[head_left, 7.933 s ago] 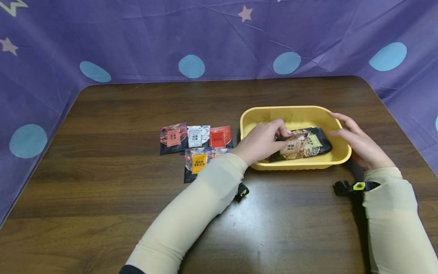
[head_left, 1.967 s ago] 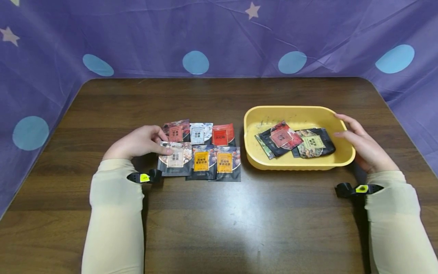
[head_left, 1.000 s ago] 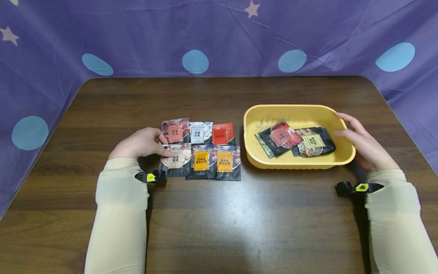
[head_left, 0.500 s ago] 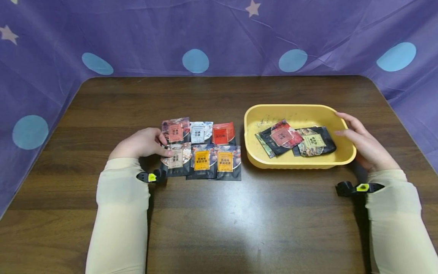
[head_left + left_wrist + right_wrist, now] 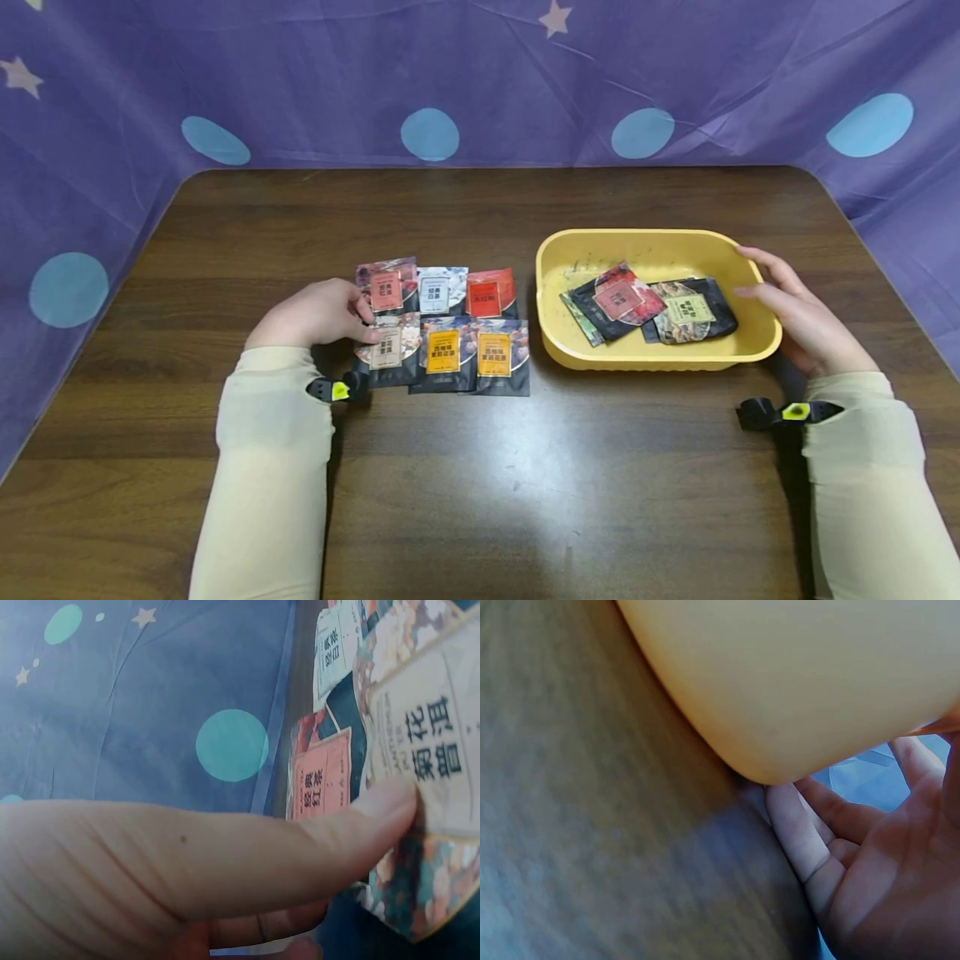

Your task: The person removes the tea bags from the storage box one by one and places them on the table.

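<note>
My left hand (image 5: 313,315) pinches the left edge of a chrysanthemum-patterned tea sachet (image 5: 387,354) in the front row. Its thumb (image 5: 360,832) lies over the pale label in the left wrist view; the fingertips are partly hidden. Two orange-label tea sachets (image 5: 442,354) lie to the right of this one, overlapping slightly. Behind them is a row of a pink-label sachet (image 5: 386,290), a white one (image 5: 442,292) and a red one (image 5: 490,296). My right hand (image 5: 810,321) holds the right end of a yellow plastic basin (image 5: 652,364), thumb over the rim and fingers outside.
Inside the basin lie a pink-label sachet (image 5: 621,302), a green-label sachet (image 5: 690,310) and the edge of a green-patterned one (image 5: 581,317). All stand on a brown wooden table (image 5: 465,483). A purple cloth (image 5: 510,83) hangs along its back and sides.
A pink-label sachet has come to lie at the basin's left. The chrysanthemum sachet now completes a front row of three, shifted slightly into line by my left hand. My right hand stays at the basin.
</note>
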`<action>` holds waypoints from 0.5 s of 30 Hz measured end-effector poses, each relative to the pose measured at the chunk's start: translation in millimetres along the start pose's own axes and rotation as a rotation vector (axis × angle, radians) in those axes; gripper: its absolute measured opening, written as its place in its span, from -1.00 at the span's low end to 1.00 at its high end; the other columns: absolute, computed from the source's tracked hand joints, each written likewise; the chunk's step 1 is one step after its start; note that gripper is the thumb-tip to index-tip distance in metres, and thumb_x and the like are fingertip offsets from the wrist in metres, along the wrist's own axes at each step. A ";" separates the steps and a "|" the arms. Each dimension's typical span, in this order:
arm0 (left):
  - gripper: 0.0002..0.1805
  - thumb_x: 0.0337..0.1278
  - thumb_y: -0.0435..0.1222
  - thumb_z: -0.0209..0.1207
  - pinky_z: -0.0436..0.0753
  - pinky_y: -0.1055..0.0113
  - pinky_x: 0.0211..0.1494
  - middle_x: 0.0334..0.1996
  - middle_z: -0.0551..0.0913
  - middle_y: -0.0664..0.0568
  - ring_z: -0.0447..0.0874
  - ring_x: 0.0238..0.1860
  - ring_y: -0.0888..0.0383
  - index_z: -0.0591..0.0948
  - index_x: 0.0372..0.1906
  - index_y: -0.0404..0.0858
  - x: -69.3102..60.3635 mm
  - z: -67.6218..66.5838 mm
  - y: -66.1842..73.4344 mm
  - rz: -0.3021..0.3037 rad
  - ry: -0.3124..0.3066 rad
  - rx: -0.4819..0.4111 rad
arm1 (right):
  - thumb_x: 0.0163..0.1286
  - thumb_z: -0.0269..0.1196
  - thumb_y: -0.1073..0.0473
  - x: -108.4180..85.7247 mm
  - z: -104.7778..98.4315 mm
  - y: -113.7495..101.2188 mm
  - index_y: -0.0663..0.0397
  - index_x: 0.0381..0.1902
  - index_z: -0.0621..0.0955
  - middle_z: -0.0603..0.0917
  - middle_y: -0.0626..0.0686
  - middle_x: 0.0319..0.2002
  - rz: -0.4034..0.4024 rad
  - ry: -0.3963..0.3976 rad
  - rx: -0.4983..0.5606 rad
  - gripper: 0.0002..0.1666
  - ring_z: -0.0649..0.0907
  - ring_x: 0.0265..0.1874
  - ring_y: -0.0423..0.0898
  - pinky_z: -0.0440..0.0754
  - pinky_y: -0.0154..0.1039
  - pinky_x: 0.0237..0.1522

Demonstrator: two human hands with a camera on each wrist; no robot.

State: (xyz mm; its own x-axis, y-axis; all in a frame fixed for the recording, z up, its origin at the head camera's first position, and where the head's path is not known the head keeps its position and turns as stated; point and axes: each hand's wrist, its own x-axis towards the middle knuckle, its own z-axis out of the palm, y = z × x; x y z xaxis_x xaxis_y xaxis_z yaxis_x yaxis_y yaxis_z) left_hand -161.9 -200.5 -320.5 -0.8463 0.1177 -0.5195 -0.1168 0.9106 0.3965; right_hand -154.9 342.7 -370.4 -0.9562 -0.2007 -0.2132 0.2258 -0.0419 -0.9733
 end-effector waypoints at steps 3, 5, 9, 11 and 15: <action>-0.72 0.17 -0.20 0.35 0.44 0.19 -0.23 -0.22 0.65 -0.16 0.49 -0.25 -0.03 0.63 -0.14 -0.30 -1.4 0.1 3.1 0.003 0.005 0.015 | 0.53 -0.03 0.32 -0.1 -0.3 0.3 -0.40 0.32 0.28 0.41 -0.14 0.08 0.000 0.000 0.004 -0.44 0.66 -0.20 -0.27 0.70 -0.21 -0.39; -0.73 0.16 -0.20 0.36 0.44 0.19 -0.24 -0.23 0.65 -0.15 0.49 -0.25 -0.03 0.64 -0.15 -0.29 -2.2 -0.1 5.7 -0.001 0.010 0.031 | 0.53 -0.03 0.32 -0.2 -0.6 0.4 -0.40 0.32 0.28 0.41 -0.14 0.09 0.001 0.000 0.007 -0.44 0.67 -0.20 -0.27 0.70 -0.21 -0.39; -0.77 0.14 -0.20 0.37 0.41 0.17 -0.24 -0.27 0.64 -0.12 0.48 -0.25 -0.03 0.64 -0.19 -0.25 -3.6 -0.1 11.4 -0.014 0.025 0.069 | 0.53 -0.03 0.32 -0.6 -0.6 0.4 -0.40 0.33 0.28 0.40 -0.13 0.09 0.000 -0.002 0.005 -0.44 0.67 -0.20 -0.26 0.70 -0.21 -0.40; -0.79 0.14 -0.21 0.37 0.40 0.16 -0.24 -0.29 0.64 -0.11 0.48 -0.26 -0.03 0.64 -0.21 -0.24 -4.2 0.3 13.8 -0.020 0.033 0.084 | 0.53 -0.02 0.31 -0.6 -0.2 0.2 -0.40 0.33 0.28 0.40 -0.13 0.09 0.000 0.004 -0.013 -0.44 0.67 -0.20 -0.27 0.70 -0.21 -0.40; -0.80 0.13 -0.23 0.37 0.39 0.17 -0.27 -0.34 0.63 -0.09 0.48 -0.31 -0.02 0.63 -0.24 -0.24 -5.6 1.4 17.6 -0.026 0.049 0.110 | 0.54 -0.02 0.30 -0.3 -0.3 0.2 -0.42 0.33 0.27 0.39 -0.13 0.08 0.009 0.007 -0.033 -0.44 0.67 -0.22 -0.27 0.69 -0.22 -0.41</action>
State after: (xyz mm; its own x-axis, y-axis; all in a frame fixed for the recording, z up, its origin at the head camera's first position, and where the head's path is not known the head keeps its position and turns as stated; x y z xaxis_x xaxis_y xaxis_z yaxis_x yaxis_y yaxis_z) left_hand -158.6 -184.6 -311.6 -0.8684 0.0766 -0.4898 -0.0833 0.9514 0.2965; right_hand -154.7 343.1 -370.6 -0.9554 -0.1942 -0.2227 0.2285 -0.0081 -0.9735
